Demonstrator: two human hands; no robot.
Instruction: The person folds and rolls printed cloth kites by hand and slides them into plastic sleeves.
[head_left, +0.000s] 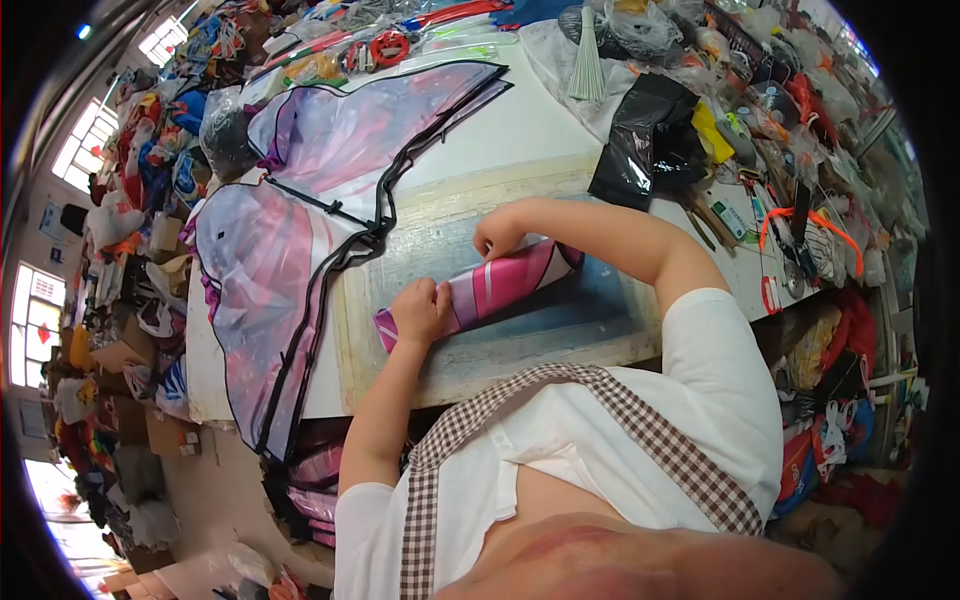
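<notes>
A pink and purple fabric bundle [500, 287], folded or rolled into a long strip, lies slantwise on the worn board on the table. My left hand [420, 310] is closed on its left part, near the end. Farther right, my right hand [502, 228] has its fingers curled at the bundle's upper edge, gripping it. To the left lies a sheer pink and lilac fabric piece [265, 260] with black edging, spread out in a wing-like shape, with its lower part hanging over the table's front edge.
A black plastic bag [640, 135] and a pale bundle of strands [588, 70] lie at the back right. Tools [710, 222] and an orange cord [835, 230] are on the right. Heaps of bagged goods surround the table [220, 385]. Folded pink fabric [315, 490] sits below its front edge.
</notes>
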